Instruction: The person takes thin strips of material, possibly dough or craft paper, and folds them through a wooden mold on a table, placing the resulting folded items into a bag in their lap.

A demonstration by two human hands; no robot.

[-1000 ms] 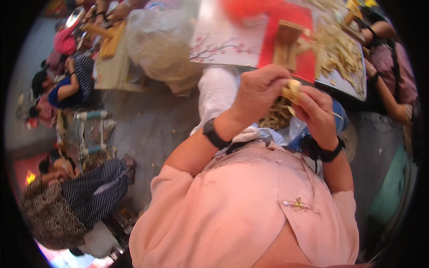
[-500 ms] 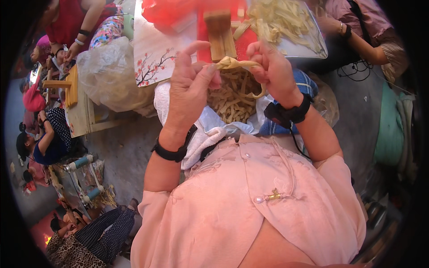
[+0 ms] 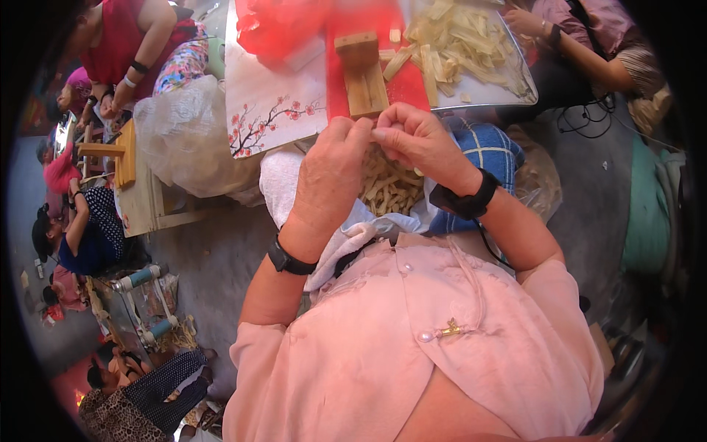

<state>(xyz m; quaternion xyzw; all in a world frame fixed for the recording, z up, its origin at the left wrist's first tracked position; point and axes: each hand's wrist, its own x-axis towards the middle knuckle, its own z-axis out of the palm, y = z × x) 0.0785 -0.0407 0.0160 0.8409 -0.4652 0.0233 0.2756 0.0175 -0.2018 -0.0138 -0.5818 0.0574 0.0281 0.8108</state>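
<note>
My left hand (image 3: 335,169) and my right hand (image 3: 423,147) meet in front of my chest, just this side of a wooden stand (image 3: 368,93). Thumbs and fingers of both are pinched together, tip to tip. The pale yellow strip they hold is almost wholly hidden by the fingers. Beneath them lies a heap of short pale yellow pieces (image 3: 390,188) in a lap container lined with white plastic (image 3: 434,202). Long flat yellow strips (image 3: 456,51) are piled beyond my right hand on a tray (image 3: 519,88).
Red cloth (image 3: 405,81) lies under the stand. Left of it is a white board with painted blossoms (image 3: 269,85), with a red plastic bag (image 3: 283,29) on top. A large clear plastic bag (image 3: 184,136) bulges at the left. Other people sit on both sides; black cables (image 3: 589,118) hang at right.
My hands were apart with the twisted yellow strip stretched between them, one end hanging loose. Now they have come together and slightly lower, fingertips closed over it. The view has shifted a little.
</note>
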